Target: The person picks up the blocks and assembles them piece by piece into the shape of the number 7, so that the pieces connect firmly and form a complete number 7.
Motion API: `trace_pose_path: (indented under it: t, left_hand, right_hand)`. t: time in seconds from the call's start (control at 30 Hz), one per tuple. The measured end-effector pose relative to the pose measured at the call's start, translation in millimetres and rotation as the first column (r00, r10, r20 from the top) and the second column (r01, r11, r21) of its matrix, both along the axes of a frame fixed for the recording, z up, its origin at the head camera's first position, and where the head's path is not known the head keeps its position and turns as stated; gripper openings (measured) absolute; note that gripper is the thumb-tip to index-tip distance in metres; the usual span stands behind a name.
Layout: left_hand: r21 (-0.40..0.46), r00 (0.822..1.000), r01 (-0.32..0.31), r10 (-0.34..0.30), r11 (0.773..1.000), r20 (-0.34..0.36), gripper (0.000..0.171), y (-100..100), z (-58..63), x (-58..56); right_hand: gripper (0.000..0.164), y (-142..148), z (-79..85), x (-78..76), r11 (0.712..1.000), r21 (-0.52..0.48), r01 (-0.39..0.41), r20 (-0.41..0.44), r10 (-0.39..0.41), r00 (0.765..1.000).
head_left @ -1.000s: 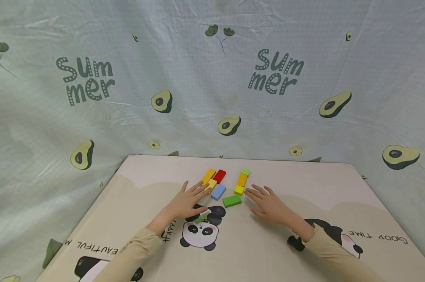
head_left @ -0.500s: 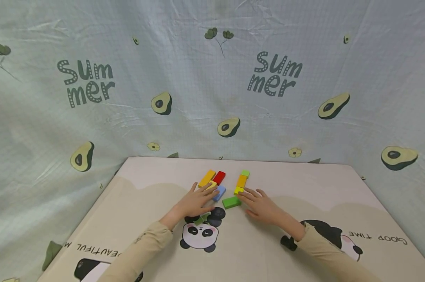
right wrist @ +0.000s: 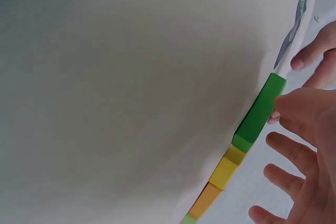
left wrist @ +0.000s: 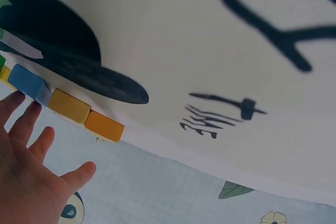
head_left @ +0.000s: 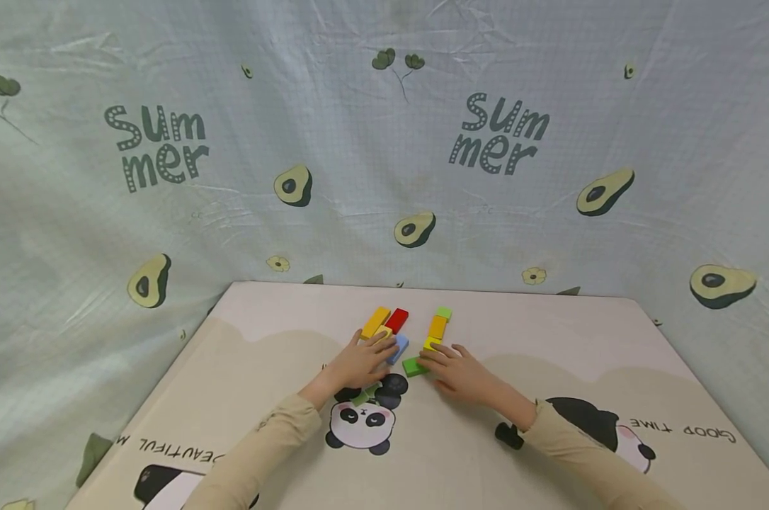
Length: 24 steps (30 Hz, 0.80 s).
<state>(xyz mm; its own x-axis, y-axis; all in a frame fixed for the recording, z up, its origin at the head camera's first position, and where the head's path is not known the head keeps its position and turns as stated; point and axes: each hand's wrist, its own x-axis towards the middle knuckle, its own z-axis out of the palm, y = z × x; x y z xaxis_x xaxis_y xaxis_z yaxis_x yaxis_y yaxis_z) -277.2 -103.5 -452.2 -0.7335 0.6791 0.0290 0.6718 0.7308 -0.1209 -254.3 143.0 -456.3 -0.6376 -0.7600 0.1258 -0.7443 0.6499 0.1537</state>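
Note:
My left hand (head_left: 357, 363) is over the left group of blocks, its fingers fairly straight and spread. Two fingertips are at the blue block (left wrist: 29, 83) in the left wrist view; the pale yellow block (head_left: 385, 331) is partly covered. My right hand (head_left: 462, 375) reaches in from the right, fingers extended over the right end of the green block (head_left: 412, 367). In the right wrist view its thumb appears against the green block (right wrist: 260, 111), while the other fingers spread apart. Beyond those fingers, the bright yellow block (head_left: 431, 343) is partly hidden. Neither hand grips a block.
An orange-yellow block (head_left: 375, 322) and a red block (head_left: 397, 319) lie side by side at the left group's back. An orange block (head_left: 437, 327) and a light green block (head_left: 445, 312) continue the right row. Behind the table (head_left: 499, 453) hangs a printed cloth (head_left: 359, 127).
My left hand has shifted right, over the pale yellow and blue blocks. The right hand has moved left from beside the yellow block onto the green block's right end. The blocks look almost unmoved.

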Motion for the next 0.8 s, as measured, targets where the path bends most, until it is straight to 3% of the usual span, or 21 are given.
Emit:
trace_pose_path:
  t: [0.27, 0.8]
  left_hand:
    - [-0.035, 0.997, 0.032, -0.034, 0.999, -0.071, 0.042, 0.8, 4.2, -7.4]
    - [-0.037, 0.998, 0.032, -0.034, 0.999, -0.044, 0.043, -1.0, 4.6, -10.6]
  right_hand:
    - [0.045, -5.2, -5.2, -5.2, 1.0, 0.007, -0.004, -0.01, 0.004, 1.0]
    - [0.037, -18.4, 1.5, -21.4, 0.996, 0.051, -0.078, -0.094, 0.083, 0.992]
